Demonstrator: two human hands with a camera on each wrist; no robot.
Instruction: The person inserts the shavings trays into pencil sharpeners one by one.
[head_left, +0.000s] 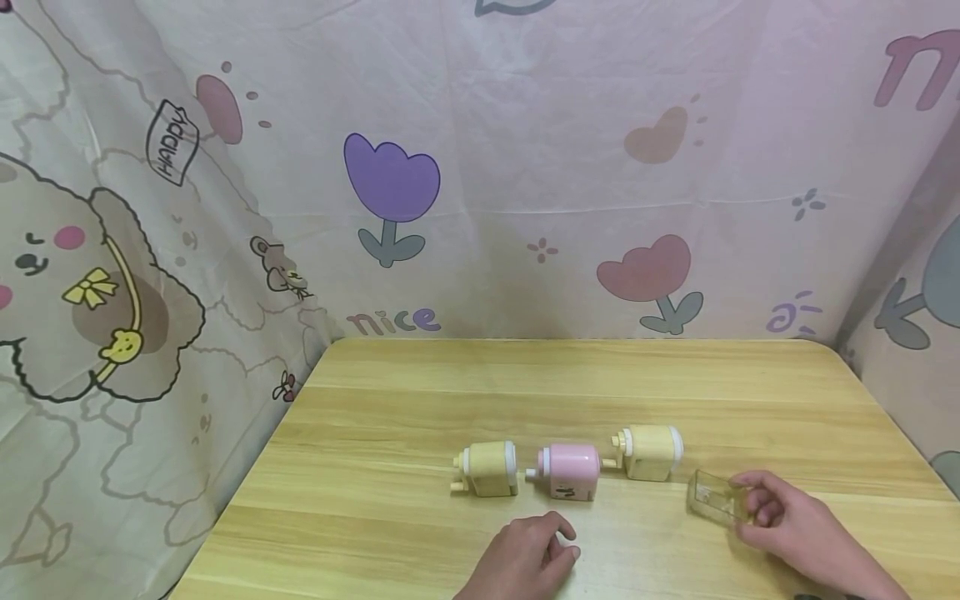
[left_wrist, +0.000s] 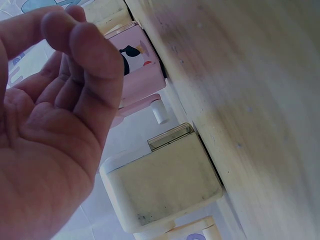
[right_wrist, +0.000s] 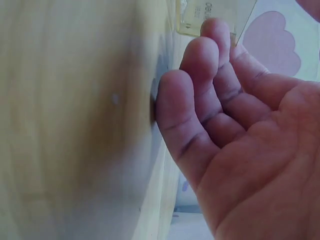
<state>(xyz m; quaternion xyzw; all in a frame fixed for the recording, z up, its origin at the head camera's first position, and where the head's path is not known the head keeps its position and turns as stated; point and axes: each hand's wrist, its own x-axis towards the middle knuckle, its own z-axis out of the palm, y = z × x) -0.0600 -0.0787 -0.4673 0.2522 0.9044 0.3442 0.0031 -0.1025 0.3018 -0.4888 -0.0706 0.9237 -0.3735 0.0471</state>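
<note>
Three crank pencil sharpeners stand in a row on the wooden table: a yellow sharpener [head_left: 491,469] on the left, a pink sharpener [head_left: 574,473] in the middle and a second yellow sharpener [head_left: 651,452] on the right. My right hand [head_left: 783,517] pinches the near end of a see-through yellowish plastic box [head_left: 708,497] between thumb and fingers. Small print shows on the clear box [right_wrist: 212,12] in the right wrist view. In front of the pink sharpener my left hand [head_left: 528,554] hovers or rests with loosely curled fingers, holding nothing.
The wooden table [head_left: 420,400] has its far edge against a hanging cloth [head_left: 510,275] printed with flowers and cartoon figures. Cloth also hangs along the left and right sides. The sharpeners' cranks point left, close to their neighbours.
</note>
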